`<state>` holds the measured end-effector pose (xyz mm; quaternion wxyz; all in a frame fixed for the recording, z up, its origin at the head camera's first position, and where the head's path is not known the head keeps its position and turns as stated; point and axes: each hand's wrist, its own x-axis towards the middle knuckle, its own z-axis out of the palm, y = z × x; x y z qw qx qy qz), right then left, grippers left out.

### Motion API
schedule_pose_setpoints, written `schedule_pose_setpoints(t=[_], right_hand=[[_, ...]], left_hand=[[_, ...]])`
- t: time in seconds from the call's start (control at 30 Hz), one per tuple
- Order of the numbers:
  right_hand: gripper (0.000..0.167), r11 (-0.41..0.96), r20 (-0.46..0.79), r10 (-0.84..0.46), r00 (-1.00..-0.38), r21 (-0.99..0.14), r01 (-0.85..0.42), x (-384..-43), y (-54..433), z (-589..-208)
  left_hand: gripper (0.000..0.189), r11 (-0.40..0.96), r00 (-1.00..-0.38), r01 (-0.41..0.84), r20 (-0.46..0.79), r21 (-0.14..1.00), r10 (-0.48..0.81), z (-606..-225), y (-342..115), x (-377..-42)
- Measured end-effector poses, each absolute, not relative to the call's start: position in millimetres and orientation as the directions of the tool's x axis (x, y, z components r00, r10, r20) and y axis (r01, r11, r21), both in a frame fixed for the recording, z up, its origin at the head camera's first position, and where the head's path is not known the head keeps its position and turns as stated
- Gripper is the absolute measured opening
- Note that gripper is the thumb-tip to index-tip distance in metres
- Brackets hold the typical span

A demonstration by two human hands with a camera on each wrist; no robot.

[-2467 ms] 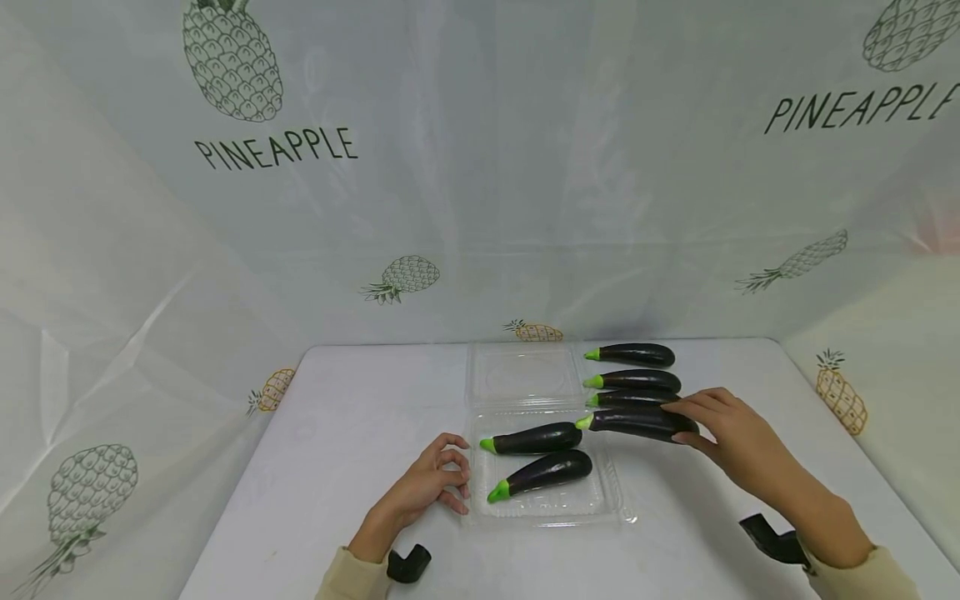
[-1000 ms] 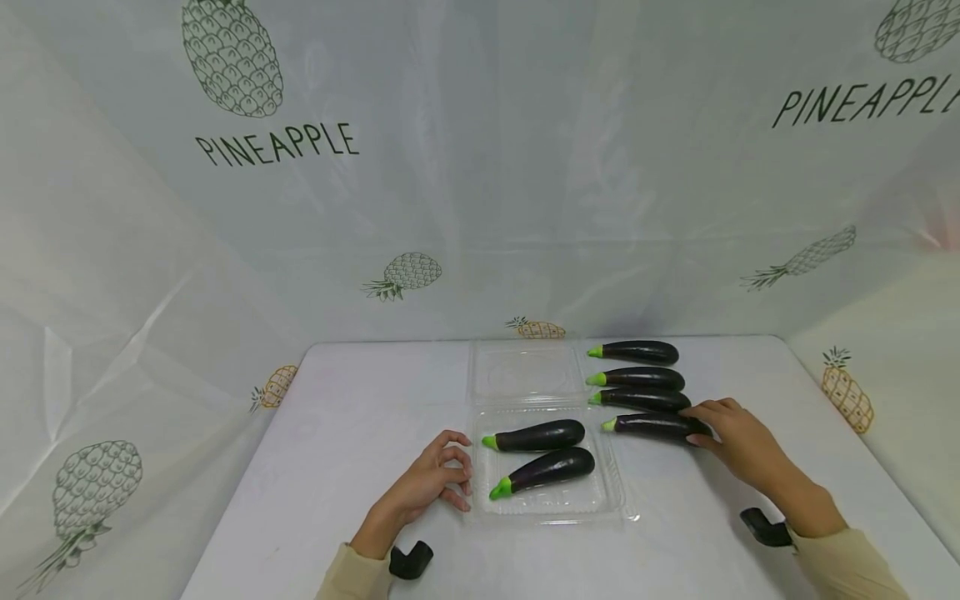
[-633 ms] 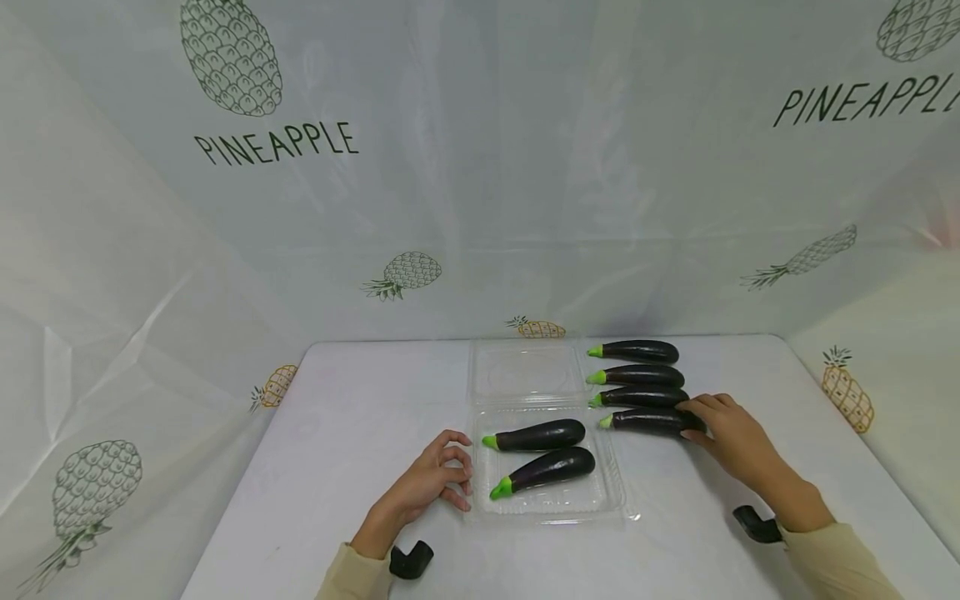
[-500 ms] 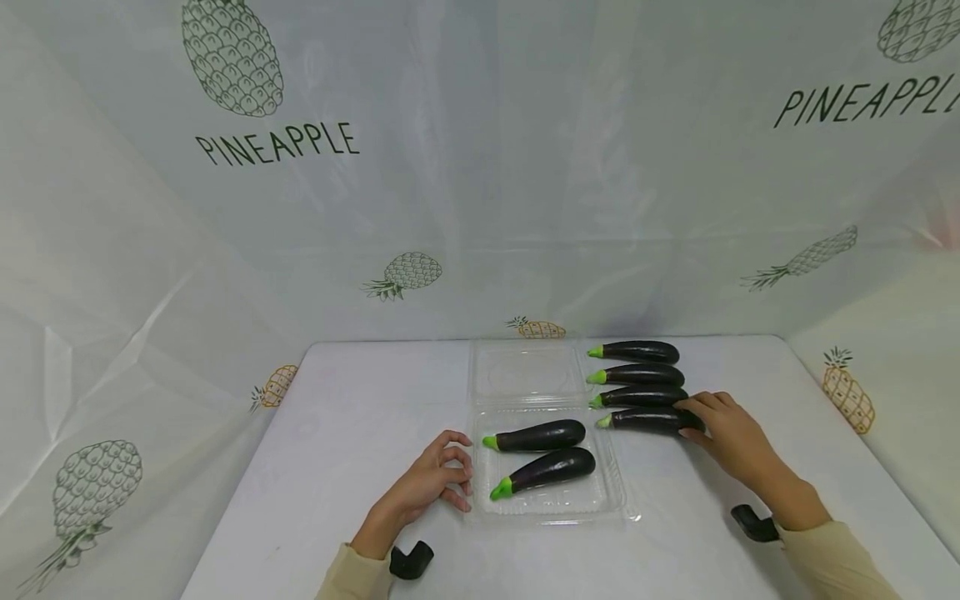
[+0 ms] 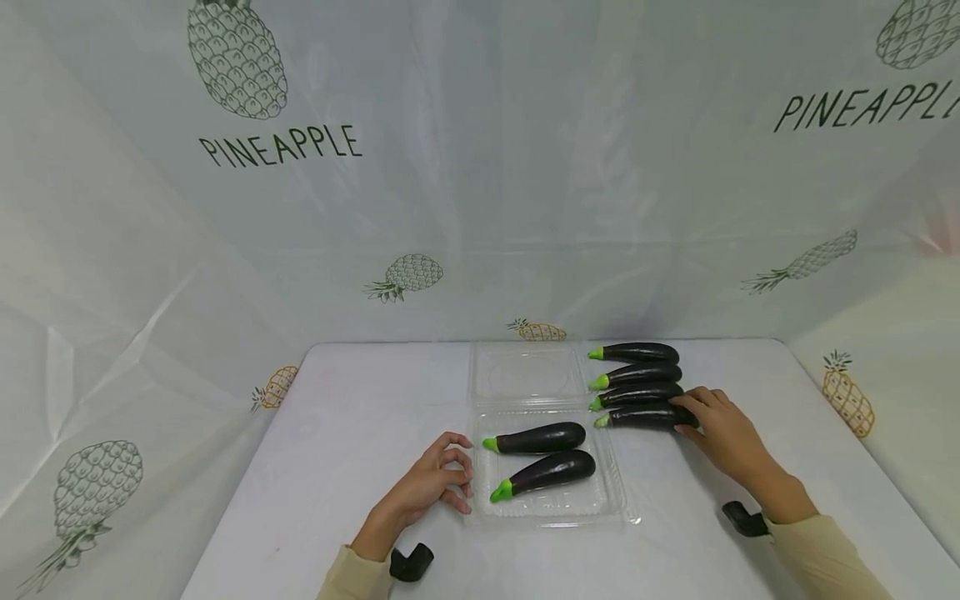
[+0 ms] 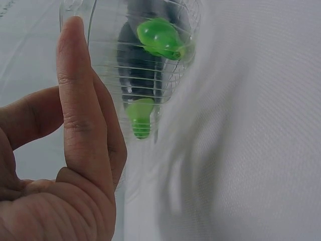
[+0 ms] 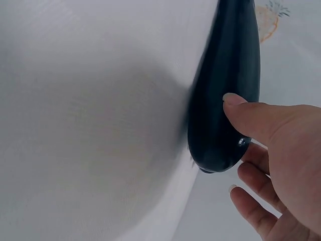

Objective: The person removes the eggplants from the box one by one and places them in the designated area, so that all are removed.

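Note:
My right hand [image 5: 723,433] pinches the thick end of the nearest eggplant [image 5: 647,416] in a row at the table's right, its green stem pointing left. In the right wrist view the thumb presses the side of that eggplant [image 7: 225,85]. An open clear plastic clamshell container [image 5: 607,500] lies left of the row. Inside its near half are two eggplants, one farther back [image 5: 542,438] and one slanting in front [image 5: 553,471]. My left hand [image 5: 431,482] rests at the container's left side, fingers loosely bent, holding nothing; whether they touch the wall is unclear.
Behind the held eggplant lie three more: one right beside it [image 5: 641,394], a second [image 5: 641,375], and a farthest one [image 5: 640,353] slightly apart. The container's lid [image 5: 528,371] lies flat toward the back. A pineapple-print curtain [image 5: 480,167] rises behind the white table [image 5: 360,400].
My right hand has drawn the held eggplant off the container's edge to the right, then pushed it back against the row. The neighbouring eggplants have shifted closer together. My left hand has stayed put.

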<state>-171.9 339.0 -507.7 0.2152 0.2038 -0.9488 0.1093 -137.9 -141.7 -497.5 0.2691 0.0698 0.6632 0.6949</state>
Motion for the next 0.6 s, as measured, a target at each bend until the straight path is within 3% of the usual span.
schedule_pose_setpoints(t=[0.6], right_hand=[[0.05, 0.894, 0.477, -0.346, -0.808, -0.095, -0.439, -162.0, 329.0, -502.8]], left_hand=[[0.047, 0.029, -0.849, -0.27, -0.253, 0.962, 0.465, -498.8, -142.2, -137.3]])
